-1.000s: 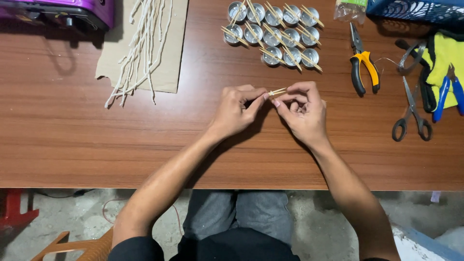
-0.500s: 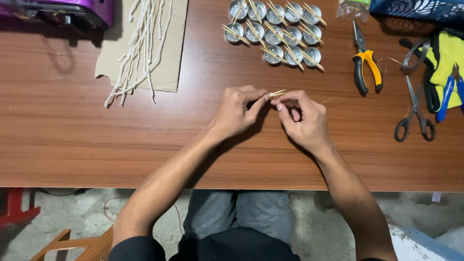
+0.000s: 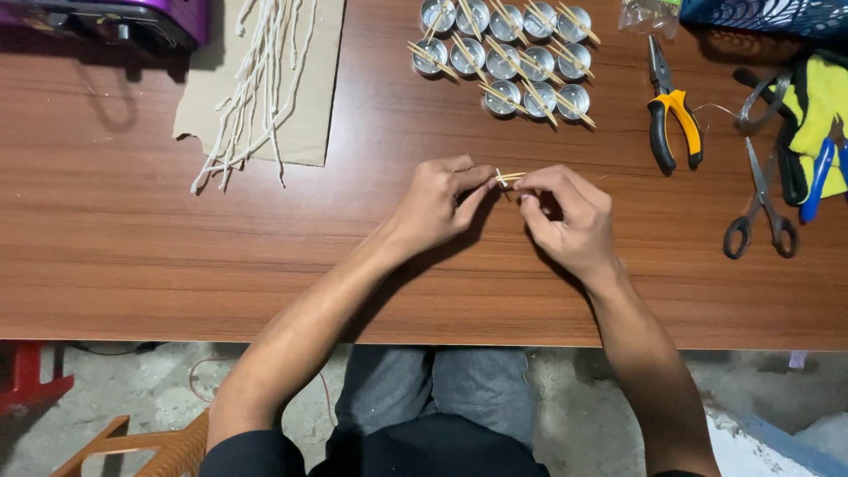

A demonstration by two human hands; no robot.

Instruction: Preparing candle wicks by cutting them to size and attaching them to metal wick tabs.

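Both hands meet over the middle of the table (image 3: 132, 256): the left hand (image 3: 437, 205) and the right hand (image 3: 565, 216) each pinch one end of a pair of thin sticks (image 3: 511, 177), fingertips closed on them, with a short pale piece — seemingly a wick end — caught between the sticks near the left thumb. The sticks are held just above the wood, level and pointing left to right. Beyond the hands stands a cluster of small metal cups (image 3: 508, 53), about a dozen, each with a stick pair laid across its rim; these look finished, though whether every cup holds a wick is too small to tell. To the left, on a sheet of cardboard (image 3: 309, 97), lies a bundle of loose white wicks (image 3: 256, 88) — stock not yet used. To the right lie pliers (image 3: 671, 110) with yellow and black grips and, further out, scissors (image 3: 760, 208). Judged from this layout, the work is well advanced in cups prepared, with one stick pair in hand and many wicks left over.
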